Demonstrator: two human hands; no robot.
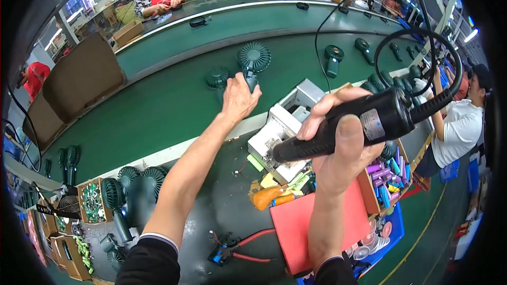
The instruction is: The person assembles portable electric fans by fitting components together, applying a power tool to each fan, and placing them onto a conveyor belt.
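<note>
My left hand reaches over the green conveyor belt, its fingers closed round the handle of a dark green handheld fan. A second green fan is just left of it, its handle partly behind my hand. In my right hand is a black electric screwdriver, a thick cable running from its back end. Its front end points left and down over a pale grey box-shaped machine at the belt's edge. I cannot tell whether the screwdriver's tip touches the machine.
Red-handled pliers lie near a red mat. A box of coloured battery cells stands right; fans and a box of circuit boards sit left. More fans lie on the belt. Co-workers sit across it; another stands right.
</note>
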